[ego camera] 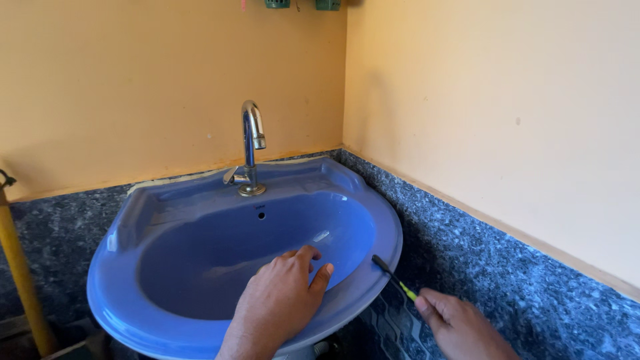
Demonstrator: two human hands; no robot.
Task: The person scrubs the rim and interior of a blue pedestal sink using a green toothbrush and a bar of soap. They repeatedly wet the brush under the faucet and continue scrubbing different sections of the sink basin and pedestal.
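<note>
Count: we see one blue basin (133, 267), one chrome tap (251, 150), one brush (395, 279), two hands.
Left hand: our left hand (280, 300) lies palm down over the basin's front rim, its fingers (308, 255) close together and curled into the bowl, holding nothing.
Right hand: our right hand (460, 323) sits just off the basin's right edge, its fingers pinching the brush's yellow-green handle.
Brush: its dark head rests at the basin's right rim, handle slanting down to the right hand.
Tap: upright at the middle of the basin's back edge.
Edges: the basin's back meets the wall; its right side stands beside a speckled dark tiled wall (507, 267).
Open room: the bowl's left half holds nothing; a yellow pipe (20, 273) stands well apart on the left.
</note>
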